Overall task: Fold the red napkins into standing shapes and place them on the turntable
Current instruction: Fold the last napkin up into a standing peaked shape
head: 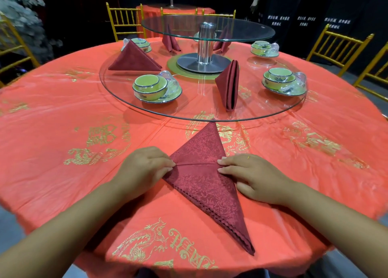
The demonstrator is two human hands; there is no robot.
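5 dark red folded cloth napkins [201, 179] [134, 60] [228, 84] [170, 41] [223, 41] | at least 4 pale green ceramic bowl-and-saucer sets [156, 88] [280, 79] [263, 48] [140, 43] | 2 round clear glass turntable tiers [189, 108] [252, 29] | 2 bare hands [147, 166] [252, 178]

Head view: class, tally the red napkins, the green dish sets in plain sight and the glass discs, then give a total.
Red napkins: 5
Green dish sets: 4
Glass discs: 2
Total: 11
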